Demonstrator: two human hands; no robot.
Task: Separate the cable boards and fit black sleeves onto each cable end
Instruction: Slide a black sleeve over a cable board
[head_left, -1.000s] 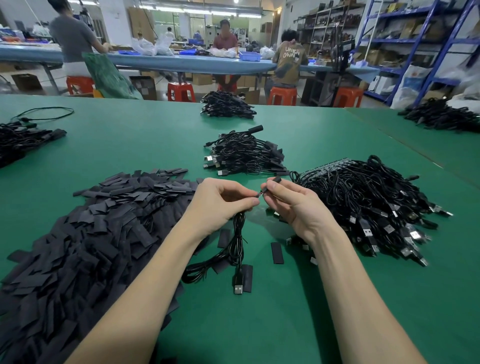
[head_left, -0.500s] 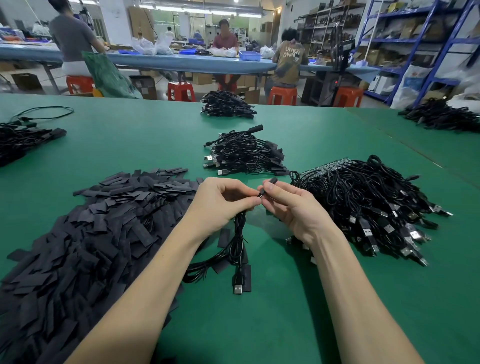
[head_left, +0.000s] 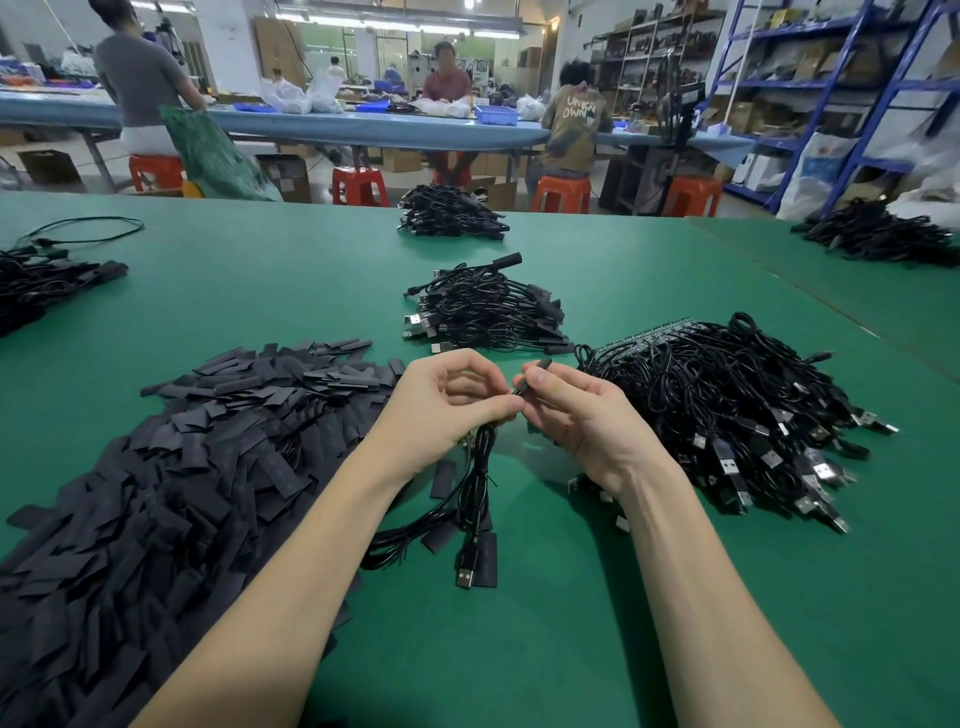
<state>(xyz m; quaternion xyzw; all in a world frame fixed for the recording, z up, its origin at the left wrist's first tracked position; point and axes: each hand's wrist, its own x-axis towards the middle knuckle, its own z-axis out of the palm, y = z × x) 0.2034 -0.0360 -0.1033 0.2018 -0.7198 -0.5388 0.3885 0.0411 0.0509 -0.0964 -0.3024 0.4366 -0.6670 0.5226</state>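
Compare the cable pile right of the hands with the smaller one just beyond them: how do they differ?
The right cable pile is larger and sprawling; the far cable pile is smaller and more compact. The right pile's USB plugs fan out toward the right and near side; the far pile's plugs sit at its left edge. A strip of joined boards shows at the right pile's far edge; none is plain in the far pile. Both are black USB cables on the green table.

Cable end hidden between hands; sleeve pile cut off at left edge
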